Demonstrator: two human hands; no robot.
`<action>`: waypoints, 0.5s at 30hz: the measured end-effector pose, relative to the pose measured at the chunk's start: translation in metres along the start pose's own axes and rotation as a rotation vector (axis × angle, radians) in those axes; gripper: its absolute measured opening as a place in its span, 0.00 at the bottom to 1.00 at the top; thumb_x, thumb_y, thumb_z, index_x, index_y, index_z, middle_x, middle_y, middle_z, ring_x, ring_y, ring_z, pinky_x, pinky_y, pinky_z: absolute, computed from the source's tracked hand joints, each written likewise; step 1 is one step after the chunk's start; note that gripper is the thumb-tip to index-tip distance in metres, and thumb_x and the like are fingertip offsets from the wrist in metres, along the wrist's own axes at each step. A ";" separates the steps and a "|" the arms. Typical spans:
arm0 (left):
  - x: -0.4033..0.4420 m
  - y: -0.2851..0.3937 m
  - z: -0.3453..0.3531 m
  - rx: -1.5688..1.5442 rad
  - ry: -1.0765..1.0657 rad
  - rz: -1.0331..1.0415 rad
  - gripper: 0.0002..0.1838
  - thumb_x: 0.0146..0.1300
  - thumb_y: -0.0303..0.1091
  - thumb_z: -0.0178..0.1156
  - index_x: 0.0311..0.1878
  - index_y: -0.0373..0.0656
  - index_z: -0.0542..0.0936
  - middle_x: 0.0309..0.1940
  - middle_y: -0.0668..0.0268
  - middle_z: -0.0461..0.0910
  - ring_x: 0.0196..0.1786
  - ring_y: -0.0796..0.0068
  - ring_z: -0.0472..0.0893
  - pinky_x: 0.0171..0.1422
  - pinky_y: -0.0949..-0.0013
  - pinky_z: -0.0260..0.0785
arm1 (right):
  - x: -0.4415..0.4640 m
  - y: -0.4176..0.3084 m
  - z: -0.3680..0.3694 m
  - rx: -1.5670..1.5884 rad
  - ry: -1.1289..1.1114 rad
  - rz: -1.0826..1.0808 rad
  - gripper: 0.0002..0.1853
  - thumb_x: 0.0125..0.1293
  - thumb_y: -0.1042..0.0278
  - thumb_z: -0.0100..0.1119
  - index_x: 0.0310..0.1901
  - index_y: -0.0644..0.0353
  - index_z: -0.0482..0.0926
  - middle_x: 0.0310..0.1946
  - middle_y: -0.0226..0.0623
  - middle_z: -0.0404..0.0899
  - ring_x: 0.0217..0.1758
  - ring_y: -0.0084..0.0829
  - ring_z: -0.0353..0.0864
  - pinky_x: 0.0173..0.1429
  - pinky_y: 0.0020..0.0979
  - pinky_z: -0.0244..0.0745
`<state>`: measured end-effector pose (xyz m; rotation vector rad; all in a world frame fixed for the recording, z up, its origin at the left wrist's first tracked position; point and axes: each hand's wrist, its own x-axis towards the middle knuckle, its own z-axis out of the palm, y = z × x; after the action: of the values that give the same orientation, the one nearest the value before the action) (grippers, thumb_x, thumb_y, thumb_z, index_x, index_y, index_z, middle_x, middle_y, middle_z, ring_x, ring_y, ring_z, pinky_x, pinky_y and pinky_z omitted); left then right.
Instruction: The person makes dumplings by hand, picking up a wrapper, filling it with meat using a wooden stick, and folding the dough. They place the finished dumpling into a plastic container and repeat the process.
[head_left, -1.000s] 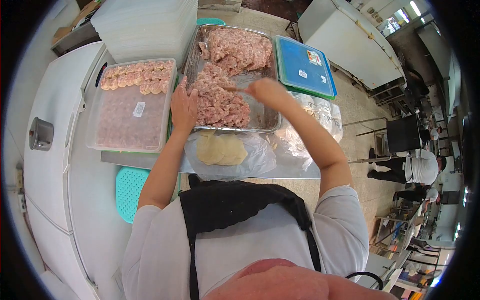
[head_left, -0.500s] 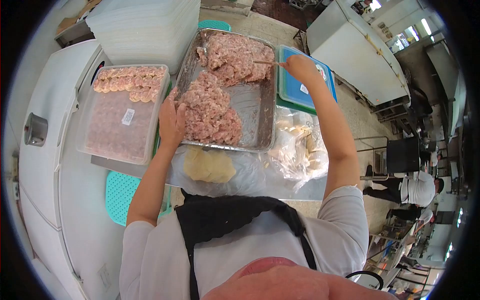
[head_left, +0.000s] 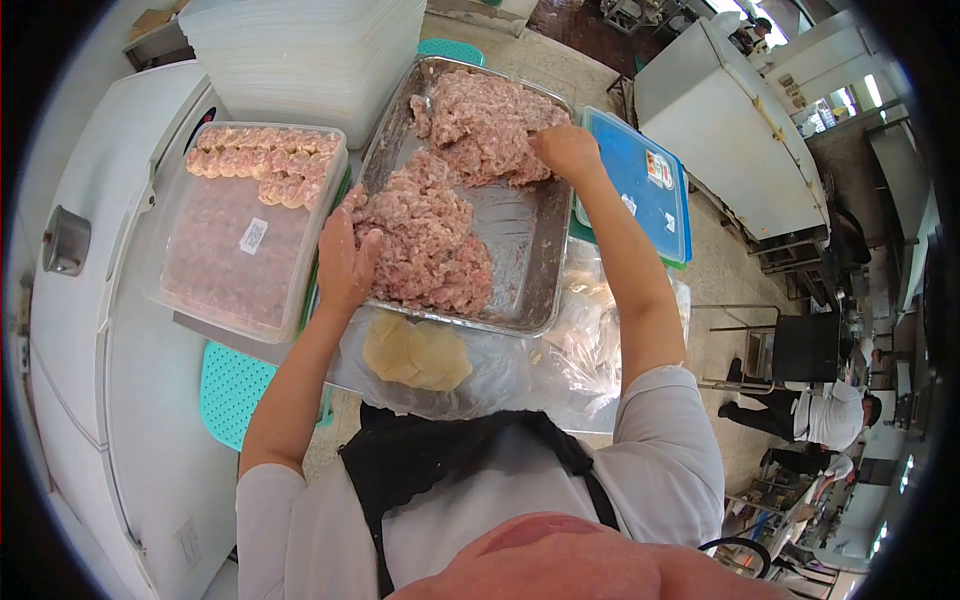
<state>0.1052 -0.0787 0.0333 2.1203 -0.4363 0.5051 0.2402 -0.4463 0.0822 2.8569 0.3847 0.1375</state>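
Note:
A metal tray holds two mounds of ground meat, a far mound and a near mound. My right hand is closed at the right side of the far mound. It grips a thin stick-like spatula, seen a moment ago and now hidden by the hand and the meat. My left hand is curled at the tray's left edge, beside the near mound, thumb apart from the bent fingers. Whatever lies inside its palm is hidden. Pale round dough wrappers rest on plastic in front of the tray.
Left of the tray, a lidded clear container carries rows of filled dumplings. Stacked white containers rise behind it. Blue-lidded boxes and a plastic bag lie at right. A person stands farther off.
My right hand has moved left and down against the far mound, so the stick-like spatula no longer shows. My left hand stays by the tray's edge. The camera view has shifted slightly.

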 end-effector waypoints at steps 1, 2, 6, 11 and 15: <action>0.000 0.000 0.000 -0.015 -0.010 -0.008 0.34 0.70 0.54 0.46 0.68 0.36 0.64 0.61 0.47 0.70 0.61 0.47 0.70 0.67 0.53 0.57 | -0.003 -0.003 0.001 0.000 -0.002 0.004 0.20 0.67 0.52 0.52 0.32 0.60 0.85 0.33 0.47 0.85 0.39 0.46 0.85 0.42 0.45 0.79; 0.001 -0.001 0.001 -0.017 -0.012 -0.005 0.34 0.70 0.54 0.46 0.68 0.36 0.64 0.61 0.47 0.70 0.61 0.47 0.70 0.67 0.53 0.57 | -0.005 -0.007 0.000 -0.026 0.013 -0.021 0.19 0.66 0.53 0.53 0.31 0.59 0.85 0.32 0.47 0.84 0.38 0.45 0.85 0.42 0.45 0.79; 0.001 -0.001 0.000 0.020 -0.028 -0.007 0.32 0.70 0.53 0.47 0.68 0.37 0.65 0.60 0.48 0.71 0.60 0.47 0.70 0.66 0.53 0.58 | -0.025 -0.027 -0.020 -0.058 -0.022 -0.092 0.13 0.60 0.64 0.53 0.31 0.61 0.85 0.33 0.46 0.85 0.40 0.43 0.86 0.45 0.43 0.80; 0.000 0.002 0.000 0.005 -0.020 0.023 0.29 0.71 0.47 0.48 0.68 0.38 0.65 0.59 0.50 0.72 0.58 0.49 0.71 0.64 0.53 0.59 | -0.072 -0.078 -0.032 0.058 -0.043 -0.209 0.10 0.59 0.67 0.54 0.29 0.60 0.85 0.31 0.45 0.85 0.37 0.43 0.86 0.39 0.42 0.80; 0.001 -0.002 0.001 0.007 -0.052 -0.005 0.28 0.71 0.47 0.48 0.68 0.39 0.66 0.59 0.51 0.73 0.58 0.50 0.71 0.64 0.54 0.58 | -0.130 -0.120 -0.045 0.050 -0.021 -0.282 0.09 0.58 0.66 0.56 0.29 0.59 0.84 0.29 0.44 0.84 0.35 0.43 0.86 0.35 0.41 0.80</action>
<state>0.1068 -0.0784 0.0324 2.1443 -0.4587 0.4502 0.0800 -0.3585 0.0867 2.8127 0.7891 0.0450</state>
